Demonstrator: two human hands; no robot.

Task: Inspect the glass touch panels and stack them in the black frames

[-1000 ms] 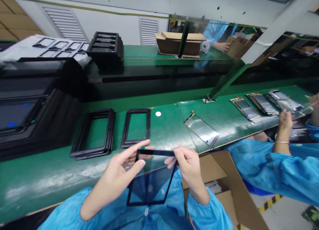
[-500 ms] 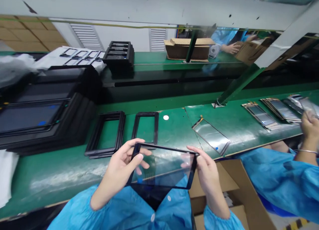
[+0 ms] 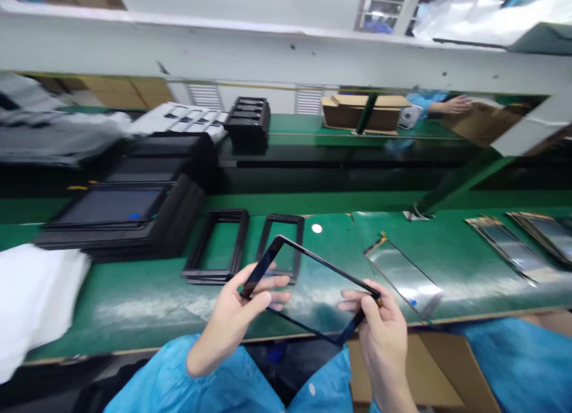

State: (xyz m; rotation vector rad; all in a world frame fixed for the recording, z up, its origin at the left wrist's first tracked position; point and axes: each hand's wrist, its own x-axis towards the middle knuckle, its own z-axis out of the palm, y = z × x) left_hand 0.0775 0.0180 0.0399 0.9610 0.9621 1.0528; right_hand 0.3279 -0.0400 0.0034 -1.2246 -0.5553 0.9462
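1. My left hand (image 3: 243, 309) is partly closed on the near left corner of a black-bordered glass panel (image 3: 313, 291). The thumb lies along the edge on top, and the fingers (image 3: 277, 282) show through the glass from beneath.
2. My right hand (image 3: 384, 323) pinches the panel's right corner between the thumb and curled fingers.
3. The panel hangs in the air between both hands, tilted, over the near edge of the green workbench (image 3: 134, 306). It touches nothing but my fingers.
4. Just behind it on the bench lies a single black frame (image 3: 286, 218), partly seen through the glass. A stack of black frames (image 3: 199, 246) sits just left of that one.
5. A small white disc (image 3: 317, 228) lies beside the single frame.
6. To the right of my hands, a film-covered panel (image 3: 402, 276) lies flat on the bench, and more panels (image 3: 504, 246) lie further along.
7. On the left is a pile of black trays (image 3: 170, 222) with a dark screen on top, and white sheet material (image 3: 36, 300) sits in front of it.
8. A cardboard box (image 3: 447, 365) stands below the bench edge, next to a co-worker's blue sleeve (image 3: 513, 353).
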